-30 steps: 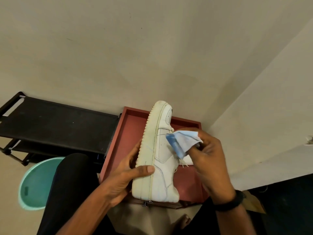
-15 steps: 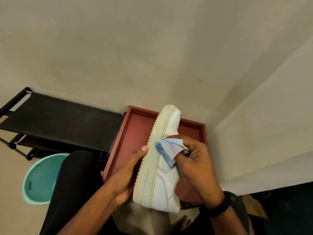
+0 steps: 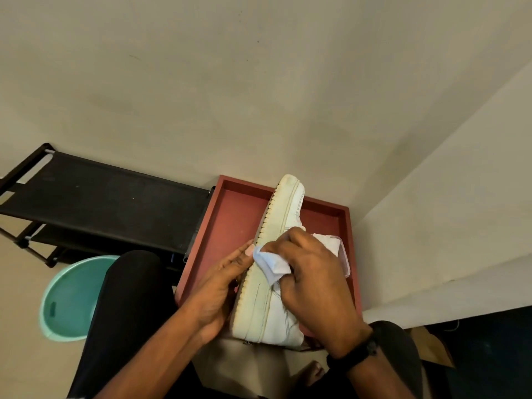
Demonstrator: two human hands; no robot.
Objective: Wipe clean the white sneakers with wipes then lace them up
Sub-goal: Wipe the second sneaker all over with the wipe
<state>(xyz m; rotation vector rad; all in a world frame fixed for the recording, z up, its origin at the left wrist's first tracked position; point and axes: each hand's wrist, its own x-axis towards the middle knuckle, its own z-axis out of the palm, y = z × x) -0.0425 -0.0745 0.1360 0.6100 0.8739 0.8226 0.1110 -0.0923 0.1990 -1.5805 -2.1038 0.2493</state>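
axis: white leather sneaker [image 3: 257,298], toe at 12 o'clock, heel at 6
left hand [image 3: 221,286]: holds it from 9
right hand [image 3: 313,280]: pinches crumpled white wipe [image 3: 270,263], at 3

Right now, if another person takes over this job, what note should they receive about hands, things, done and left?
The left grip holds the sneaker by its sole, turned on its side over the red tray. The right grip presses a wipe on the midsole edge.
Done: wiping is under way; how much is clean, I cannot tell.
Left: finish wiping, the second sneaker (not in view), then lacing.
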